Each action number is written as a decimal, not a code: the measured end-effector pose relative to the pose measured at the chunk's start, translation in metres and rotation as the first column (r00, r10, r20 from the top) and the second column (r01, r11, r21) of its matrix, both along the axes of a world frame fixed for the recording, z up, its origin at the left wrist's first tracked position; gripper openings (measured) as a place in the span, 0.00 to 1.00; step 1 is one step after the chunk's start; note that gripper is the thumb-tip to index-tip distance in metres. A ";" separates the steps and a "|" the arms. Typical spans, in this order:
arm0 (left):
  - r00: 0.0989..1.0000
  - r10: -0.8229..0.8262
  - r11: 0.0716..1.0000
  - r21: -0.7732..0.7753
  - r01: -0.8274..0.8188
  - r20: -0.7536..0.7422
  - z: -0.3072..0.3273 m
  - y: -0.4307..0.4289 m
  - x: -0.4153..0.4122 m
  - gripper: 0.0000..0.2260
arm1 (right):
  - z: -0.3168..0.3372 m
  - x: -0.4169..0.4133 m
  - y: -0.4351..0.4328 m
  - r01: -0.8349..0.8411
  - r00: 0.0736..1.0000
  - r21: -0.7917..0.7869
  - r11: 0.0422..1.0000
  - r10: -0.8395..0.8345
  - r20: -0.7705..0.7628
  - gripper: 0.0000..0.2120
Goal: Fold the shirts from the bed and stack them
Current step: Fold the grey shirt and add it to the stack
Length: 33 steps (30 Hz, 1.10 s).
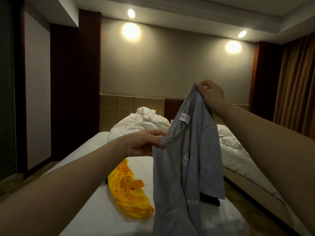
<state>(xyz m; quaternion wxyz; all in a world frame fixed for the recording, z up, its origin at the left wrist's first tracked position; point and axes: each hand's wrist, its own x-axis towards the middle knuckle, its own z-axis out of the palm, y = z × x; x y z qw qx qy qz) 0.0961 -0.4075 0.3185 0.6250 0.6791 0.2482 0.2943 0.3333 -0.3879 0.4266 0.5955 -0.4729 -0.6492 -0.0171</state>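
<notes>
a smooth white-sheeted bed (95,210) fills a dim, lamp-lit room. above the bed a soft grey shirt (179,167) hangs limp, the left hand (144,143) pinching its neckline, the right hand (210,94) gripping its top edge. a crumpled yellow shirt (126,189) lies on the bed. a dark item (210,200) on the bed is mostly hidden.
</notes>
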 end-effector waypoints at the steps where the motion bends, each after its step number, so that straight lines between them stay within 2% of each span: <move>1: 1.000 0.017 1.000 0.007 -0.017 -0.005 0.000 0.001 -0.004 0.11 | 0.000 0.001 -0.001 0.005 1.000 0.004 1.000 -0.005 0.005 0.14; 5: 0.996 0.087 0.996 0.017 -0.087 0.023 0.004 0.006 -0.027 0.20 | -0.001 0.008 -0.002 0.033 0.999 0.018 0.999 -0.033 -0.005 0.15; 8: 0.974 0.213 0.970 0.100 -0.220 0.074 0.016 0.003 -0.041 0.12 | -0.001 0.014 -0.004 0.048 0.999 0.015 0.999 -0.048 0.002 0.14; 10: 0.940 0.323 0.918 0.204 -0.339 0.109 0.032 -0.001 -0.048 0.07 | 0.000 0.017 -0.004 0.037 0.999 -0.006 0.999 -0.037 0.010 0.14; 12: 0.898 0.429 0.841 0.319 -0.437 0.097 0.051 -0.004 -0.050 0.07 | 0.003 0.018 -0.005 0.021 1.000 -0.033 0.999 -0.021 0.003 0.14; 13: 0.855 0.512 0.764 0.413 -0.496 0.081 0.060 -0.005 -0.049 0.06 | 0.005 0.019 -0.004 0.014 1.000 -0.043 0.999 -0.015 -0.004 0.14; 15: 0.714 0.691 0.503 0.637 -0.584 0.109 0.078 -0.003 -0.045 0.07 | 0.009 0.020 -0.005 0.017 1.000 -0.060 0.998 -0.017 -0.008 0.15; 17: 0.586 0.781 0.245 0.757 -0.606 0.216 0.097 -0.005 -0.044 0.04 | 0.013 0.019 -0.008 0.043 0.999 -0.073 0.996 -0.042 0.013 0.16; 18: 0.522 0.813 0.117 0.806 -0.581 0.259 0.108 -0.006 -0.047 0.05 | 0.015 0.018 -0.009 0.062 0.998 -0.072 0.995 -0.060 0.028 0.17; 20: 0.415 0.864 -0.109 0.911 -0.399 0.285 0.134 -0.011 -0.058 0.12 | 0.022 0.016 -0.012 0.101 0.994 -0.052 0.994 -0.099 0.043 0.18; 21: 0.381 0.876 -0.183 0.935 -0.303 0.294 0.147 -0.015 -0.063 0.13 | 0.027 0.014 -0.014 0.118 0.992 -0.035 0.992 -0.117 0.039 0.19; 22: 0.364 0.882 -0.216 0.943 -0.252 0.300 0.160 -0.020 -0.068 0.13 | 0.031 0.012 -0.018 0.119 0.993 -0.020 0.993 -0.119 0.025 0.19; 24: 0.364 0.885 -0.198 0.943 -0.268 0.290 0.175 -0.031 -0.074 0.13 | 0.038 0.006 -0.025 0.051 0.999 -0.043 0.998 -0.051 -0.010 0.17; 26: 0.362 0.902 -0.142 0.953 -0.268 0.237 0.176 -0.036 -0.080 0.14 | 0.037 0.000 -0.037 -0.118 0.993 -0.174 0.978 0.116 -0.019 0.12; 29: 0.373 0.922 -0.002 0.962 -0.272 0.107 0.164 -0.033 -0.093 0.15 | 0.031 -0.003 -0.048 -0.284 0.953 -0.404 0.870 0.303 -0.018 0.08; 33: 0.475 0.877 0.182 0.865 -0.467 0.072 0.154 -0.032 -0.102 0.15 | 0.030 0.005 -0.044 -0.360 0.930 -0.444 0.820 0.354 -0.101 0.09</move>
